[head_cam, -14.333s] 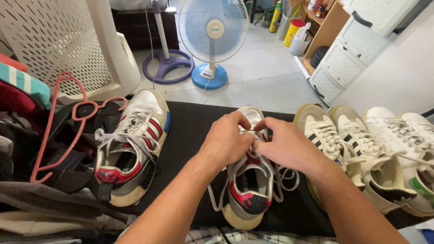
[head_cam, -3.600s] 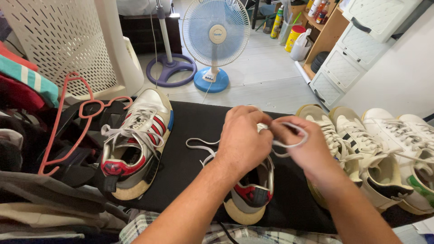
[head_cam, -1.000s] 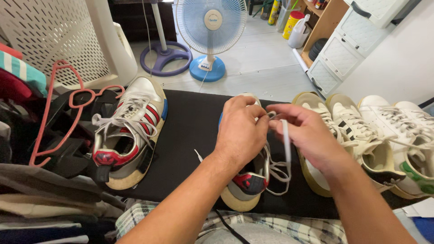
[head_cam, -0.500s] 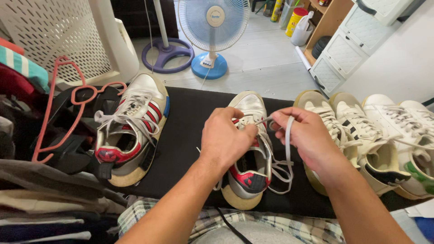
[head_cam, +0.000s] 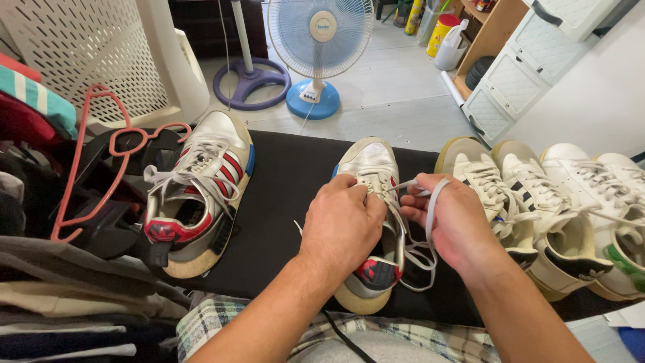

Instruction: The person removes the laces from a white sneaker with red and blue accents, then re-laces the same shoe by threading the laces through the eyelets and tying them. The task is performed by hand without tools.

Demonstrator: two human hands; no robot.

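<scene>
Sneaker (head_cam: 371, 168) under left hand (head_cam: 342, 225)

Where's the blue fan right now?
In the head view, the blue fan stands on the floor beyond the black surface, straight past the shoe both hands work on.

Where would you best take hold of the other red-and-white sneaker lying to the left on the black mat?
Probably around the heel collar of the sneaker, coming from the near side. Its heel points toward the person, the opening faces up, and loose laces clutter the middle. The left hand is nearest.
</scene>
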